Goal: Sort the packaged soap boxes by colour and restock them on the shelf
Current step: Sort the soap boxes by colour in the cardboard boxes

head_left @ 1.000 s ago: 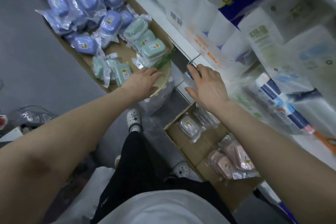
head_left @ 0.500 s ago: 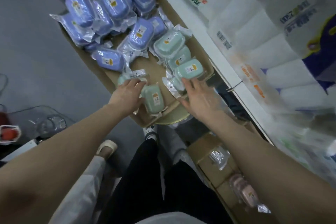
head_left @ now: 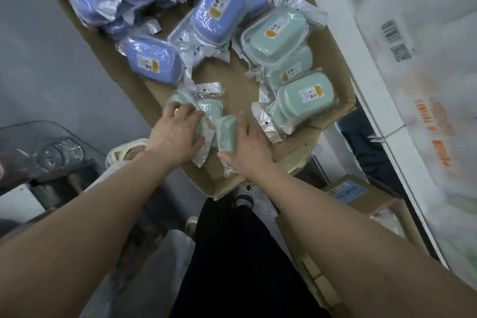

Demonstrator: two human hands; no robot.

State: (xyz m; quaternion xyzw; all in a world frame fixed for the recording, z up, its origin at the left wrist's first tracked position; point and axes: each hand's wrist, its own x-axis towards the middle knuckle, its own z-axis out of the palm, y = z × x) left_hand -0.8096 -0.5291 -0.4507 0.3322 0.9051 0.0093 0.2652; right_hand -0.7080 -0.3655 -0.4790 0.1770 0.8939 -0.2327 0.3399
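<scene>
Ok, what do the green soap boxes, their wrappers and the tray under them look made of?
Green soap boxes: probably hard plastic, smooth and matte, with moulded rounded corners. Wrappers: thin clear film, glossy, crinkled, catching glare. Tray: brown cardboard, dull, with folded flaps.

No word is clear enough to read. The blue soap boxes [head_left: 219, 11] and green soap boxes [head_left: 304, 102] each have a small white sticker with an orange spot and print too tiny to make out. A white pack [head_left: 423, 8] on the shelf [head_left: 361, 67] shows a black barcode [head_left: 391, 30] and a square code, while the orange letters [head_left: 426, 117] lower down and the blue label [head_left: 349, 191] on a brown box [head_left: 374, 202] are only a blur.
</scene>
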